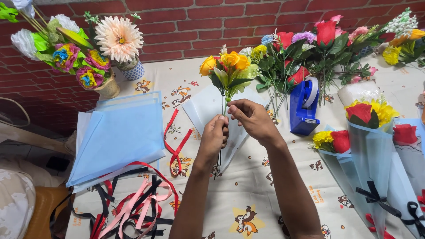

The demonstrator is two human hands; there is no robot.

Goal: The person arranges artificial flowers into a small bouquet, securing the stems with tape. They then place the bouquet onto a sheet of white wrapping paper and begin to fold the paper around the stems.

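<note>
My left hand (215, 136) is closed around the thin stems of a small bunch of artificial flowers (226, 66) with yellow and orange blooms, held upright over the table. My right hand (250, 117) pinches the same stems just above the left hand, fingertips at the stem. A white wrapping sheet (204, 106) lies on the table beneath the bunch. The lower stem ends poke out below my left hand.
A stack of light blue wrapping sheets (117, 137) lies left. Red, pink and black ribbons (137, 203) are piled front left. A blue tape dispenser (304, 106), loose artificial flowers (318, 48), wrapped bouquets (372, 146) at right, vases of flowers (88, 57) back left, brick wall behind.
</note>
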